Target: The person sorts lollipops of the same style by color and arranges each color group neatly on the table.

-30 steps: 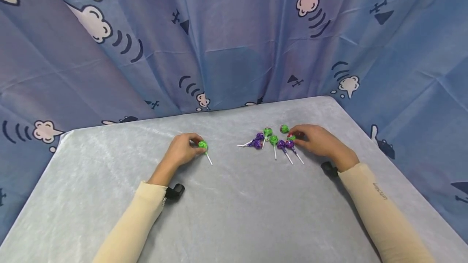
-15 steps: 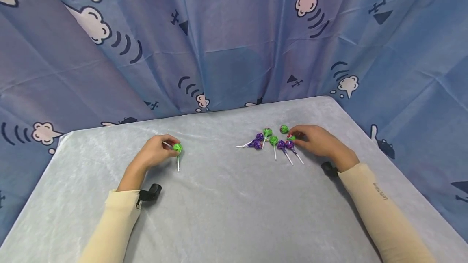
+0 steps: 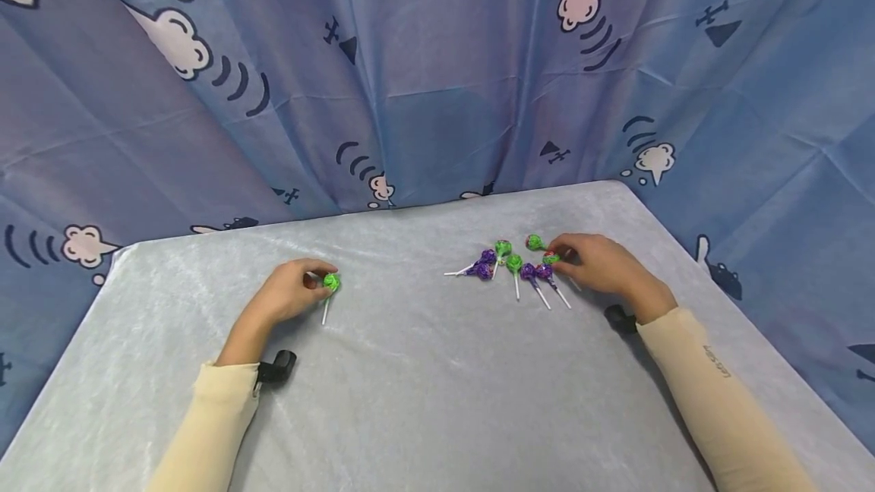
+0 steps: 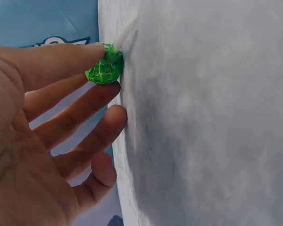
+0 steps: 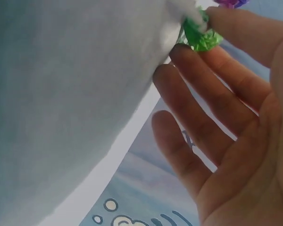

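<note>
On the left part of the table, my left hand [image 3: 287,291] pinches a green-wrapped lollipop [image 3: 331,282] by its head. Its white stick points toward me. In the left wrist view, thumb and fingers hold that green head [image 4: 106,68] just at the cloth. My right hand [image 3: 601,264] pinches another green lollipop [image 3: 550,257] at the right end of a loose group; its stick is partly hidden under the hand. The right wrist view has this green wrapper [image 5: 203,37] between thumb and fingers. Close by lie purple lollipops [image 3: 544,272] and a green lollipop [image 3: 534,242].
Left of the right hand lie more green lollipops [image 3: 514,264] and purple lollipops [image 3: 482,271], sticks pointing various ways. A pale grey cloth covers the table [image 3: 437,401]. Blue printed curtains [image 3: 437,82] hang behind and to the right.
My left hand has carried its green lollipop leftward, away from the group, and its stick has swung round. My right hand has stayed nearly in place; its lollipop's stick now shows below the fingers.
</note>
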Motion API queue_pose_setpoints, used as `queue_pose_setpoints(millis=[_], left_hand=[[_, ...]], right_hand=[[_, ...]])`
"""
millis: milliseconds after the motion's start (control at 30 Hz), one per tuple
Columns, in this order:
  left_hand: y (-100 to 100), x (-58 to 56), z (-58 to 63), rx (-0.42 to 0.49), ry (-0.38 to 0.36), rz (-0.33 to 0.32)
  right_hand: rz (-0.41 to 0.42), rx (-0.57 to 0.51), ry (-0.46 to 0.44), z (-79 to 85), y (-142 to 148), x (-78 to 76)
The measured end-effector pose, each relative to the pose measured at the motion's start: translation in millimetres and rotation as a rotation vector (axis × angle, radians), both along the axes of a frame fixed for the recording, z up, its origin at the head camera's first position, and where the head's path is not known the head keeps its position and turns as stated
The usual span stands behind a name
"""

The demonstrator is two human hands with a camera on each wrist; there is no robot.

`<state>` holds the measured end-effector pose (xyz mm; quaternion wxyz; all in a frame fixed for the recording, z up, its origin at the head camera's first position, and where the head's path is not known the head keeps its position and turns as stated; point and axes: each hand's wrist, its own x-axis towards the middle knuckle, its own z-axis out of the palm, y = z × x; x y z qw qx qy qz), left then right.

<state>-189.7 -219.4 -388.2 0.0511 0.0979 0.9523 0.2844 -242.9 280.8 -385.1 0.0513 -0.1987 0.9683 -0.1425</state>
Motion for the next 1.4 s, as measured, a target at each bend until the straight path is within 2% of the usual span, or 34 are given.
queue_pose_setpoints(millis=[167,333,500,867,1167,1400], left_hand=[[-3.1,2.4,0.3,0.021,0.018,0.026],[-2.2,0.1,-0.1,0.022,0.033,0.021],[-2.0,-1.8,-0.5,0.016,0.023,0.026],[-6.8,-2.2,1.4,0.038,-0.001,0.047],[-6.4,-1.6,-2.1,0.044,0.001,0.046],[-5.9,-2.2,-5.9,0.053,0.014,0.083]], right_hand=[[-0.003,0.005,0.0,4.6,1.9,-0.2],[0.023,-0.008,0.008,8.1,4.9,-0.4],[0.05,-0.036,-0.012,9.0,8.3,-0.5],[0.021,-0.036,-0.042,12.3,11.2,-2.4],[0.024,-0.041,-0.05,7.3,13.3,-1.5],[0.036,-0.042,-0.034,6.2,12.7,1.0]])
